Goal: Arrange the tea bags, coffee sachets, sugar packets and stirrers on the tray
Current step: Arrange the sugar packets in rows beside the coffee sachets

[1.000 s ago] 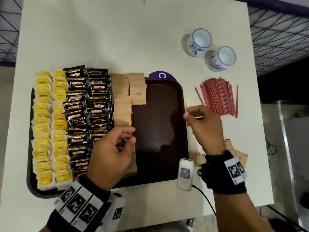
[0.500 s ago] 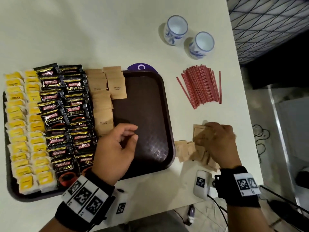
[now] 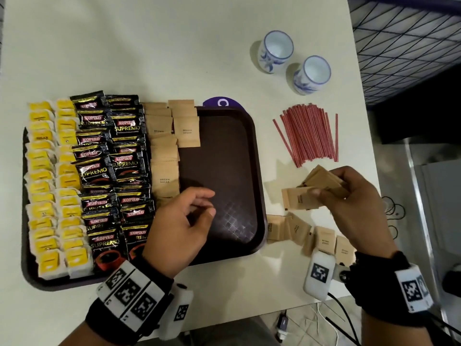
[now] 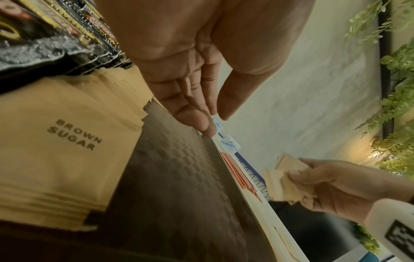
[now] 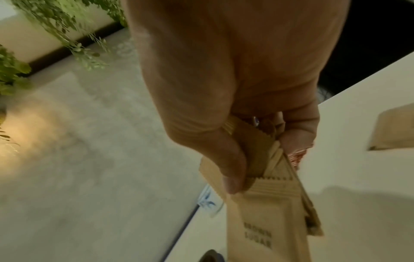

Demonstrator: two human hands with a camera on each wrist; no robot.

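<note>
**A:** Gripping a fanned bunch of tan paper brown-sugar packets [image 3: 321, 189], the right hand [image 3: 354, 206] has thumb and fingers curled round them, held above the white counter [image 3: 174, 46] at right of centre in the head view. Left hand [image 3: 179, 228] holds nothing; its fingers are loosely bent over the dark brown plastic tray [image 3: 259, 171].

**B:** Which way does the bunch have to go?

**A:** Leftward in the frame. Bare tray floor lies just left of the right hand, across the tray's right rim. Rows of sugar packets already laid [image 3: 164, 158] run top to bottom down the tray's middle, beside the black coffee sachets [image 3: 112, 171] and yellow tea bags [image 3: 50, 183] at left. The second sugar column is short, so I judge the bunch goes below it, long sides running up the frame like its neighbours.

**B:** Nearer hand?

**A:** The left is over that spot; the right carries the load.

**B:** Anything unclear?

**A:** How many packets are in the bunch: the fan overlaps and the right wrist view is blurred. More packets [image 3: 311, 236] lie on the counter, partly behind the wrist camera. Red stirrers [image 3: 309, 136] lie untouched on the counter, upper right.
</note>
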